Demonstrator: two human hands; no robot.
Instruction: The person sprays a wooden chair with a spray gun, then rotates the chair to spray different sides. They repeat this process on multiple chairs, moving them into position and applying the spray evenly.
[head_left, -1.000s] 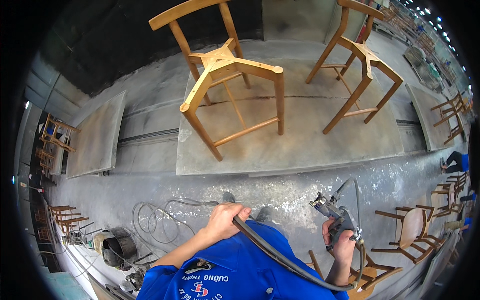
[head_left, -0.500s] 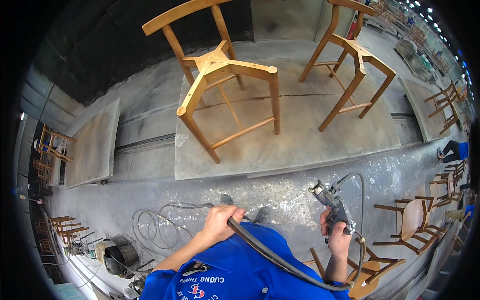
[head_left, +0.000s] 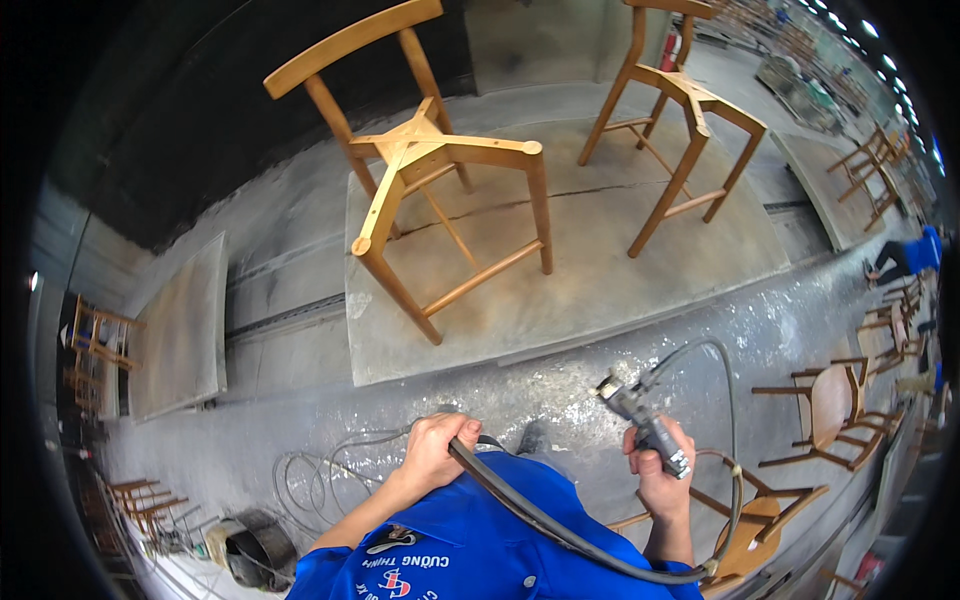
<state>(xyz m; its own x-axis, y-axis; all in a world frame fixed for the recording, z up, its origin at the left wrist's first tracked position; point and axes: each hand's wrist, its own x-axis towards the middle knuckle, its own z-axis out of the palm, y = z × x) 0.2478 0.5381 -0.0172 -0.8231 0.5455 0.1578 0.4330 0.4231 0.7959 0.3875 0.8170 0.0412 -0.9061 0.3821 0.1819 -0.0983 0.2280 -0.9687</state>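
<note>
My right hand [head_left: 664, 478] is closed round the grip of a spray gun [head_left: 640, 420], its nozzle pointing up and to the left. A dark hose [head_left: 545, 527] runs from the gun in a loop and crosses in front of my blue shirt. My left hand [head_left: 437, 450] is wrapped round that hose at my waist. Ahead, a wooden chair frame [head_left: 420, 150] without a seat panel stands upright on a flat grey board [head_left: 560, 290]. A second seatless chair frame [head_left: 690, 95] stands to its right. Both hands are apart from the chairs.
Hose coils [head_left: 310, 485] lie on the floor at the left, near a dark bucket [head_left: 255, 550]. Several wooden chairs [head_left: 830, 405] stand at the right, one [head_left: 755, 535] close behind my right hand. A person in blue [head_left: 915, 255] is at the far right. Another board [head_left: 185, 330] is left.
The spray gun in my right hand has turned and shifted slightly left. My view has tilted, so the chairs and board appear shifted left. My left hand still grips the hose.
</note>
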